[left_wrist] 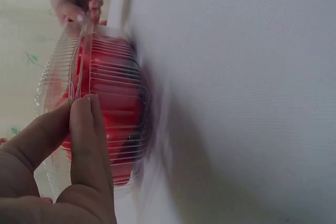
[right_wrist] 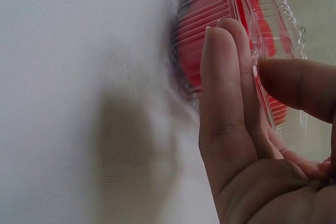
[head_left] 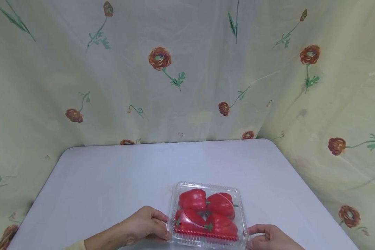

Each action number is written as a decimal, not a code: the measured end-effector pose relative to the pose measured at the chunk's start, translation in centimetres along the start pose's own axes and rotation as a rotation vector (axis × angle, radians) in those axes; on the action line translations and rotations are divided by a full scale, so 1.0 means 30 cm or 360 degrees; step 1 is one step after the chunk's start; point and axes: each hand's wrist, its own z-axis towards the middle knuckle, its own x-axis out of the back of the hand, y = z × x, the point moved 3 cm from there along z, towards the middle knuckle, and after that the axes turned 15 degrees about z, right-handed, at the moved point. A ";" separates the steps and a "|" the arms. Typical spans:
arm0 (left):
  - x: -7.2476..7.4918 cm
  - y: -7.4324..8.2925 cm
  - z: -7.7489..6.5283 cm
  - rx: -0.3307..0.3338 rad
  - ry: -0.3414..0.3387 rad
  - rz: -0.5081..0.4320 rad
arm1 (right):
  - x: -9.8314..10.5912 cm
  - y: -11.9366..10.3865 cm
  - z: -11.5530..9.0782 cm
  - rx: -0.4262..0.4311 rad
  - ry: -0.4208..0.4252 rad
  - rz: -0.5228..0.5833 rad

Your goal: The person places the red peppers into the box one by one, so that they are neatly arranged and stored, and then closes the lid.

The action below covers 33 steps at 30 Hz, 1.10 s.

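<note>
A clear plastic clamshell box with its lid closed sits at the near side of the table. Inside are several red bell peppers with green stems. My left hand pinches the box's rim at its left side, thumb above and fingers below, as the left wrist view shows. On the opposite side, my right hand pinches the same rim between thumb and fingers. The ribbed lower wall of the box shows close to the table in both wrist views.
The white table has rounded far corners and stretches away beyond the box. A pale curtain with printed orange flowers hangs behind it and along both sides.
</note>
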 end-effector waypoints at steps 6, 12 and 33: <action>0.000 -0.001 0.000 0.0040 0.0079 -0.0013 | -0.009 0.001 -0.001 0.0005 0.0040 -0.0056; -0.003 0.001 -0.002 0.0060 0.0103 -0.0016 | -0.016 0.007 0.002 0.0001 0.0081 -0.0098; -0.001 0.011 -0.006 0.0068 0.0040 -0.0008 | -0.008 0.006 -0.001 -0.0021 0.0035 -0.0042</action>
